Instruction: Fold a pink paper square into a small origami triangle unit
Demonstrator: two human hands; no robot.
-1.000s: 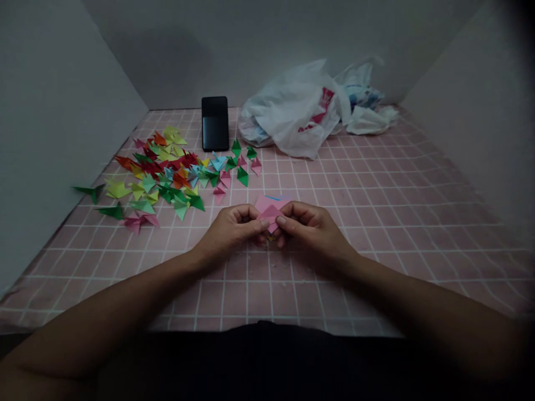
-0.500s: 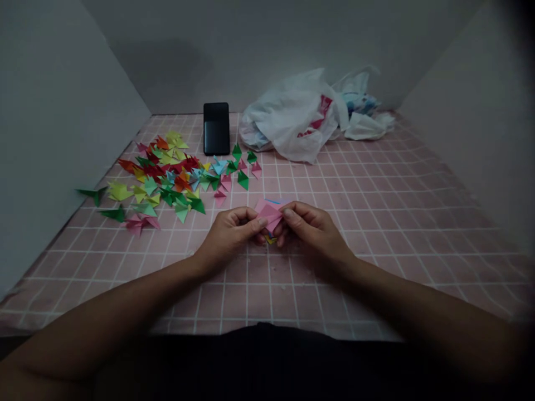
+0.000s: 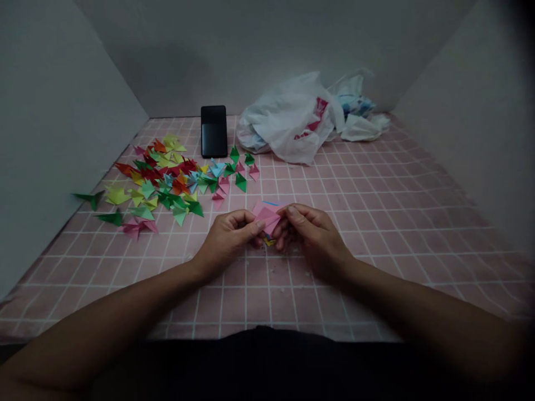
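My left hand (image 3: 229, 234) and my right hand (image 3: 312, 233) meet at the middle of the pink checked tabletop (image 3: 376, 223). Both pinch a small folded pink paper piece (image 3: 266, 218) between thumbs and fingertips. Just beyond it lies a small stack of flat paper sheets (image 3: 271, 205), pink on top with a blue edge showing. A scrap of yellow paper peeks out under my fingers. A heap of folded paper triangles (image 3: 167, 178) in green, red, yellow, blue and pink spreads over the table's left side.
A black phone (image 3: 214, 131) stands upright at the back. White plastic bags (image 3: 301, 117) lie crumpled at the back right. Grey walls close in the table on the left, back and right.
My fingers have shifted slightly on the pink paper, the right thumb moving along its fold. The view has tipped a little, so everything sits slightly lower.
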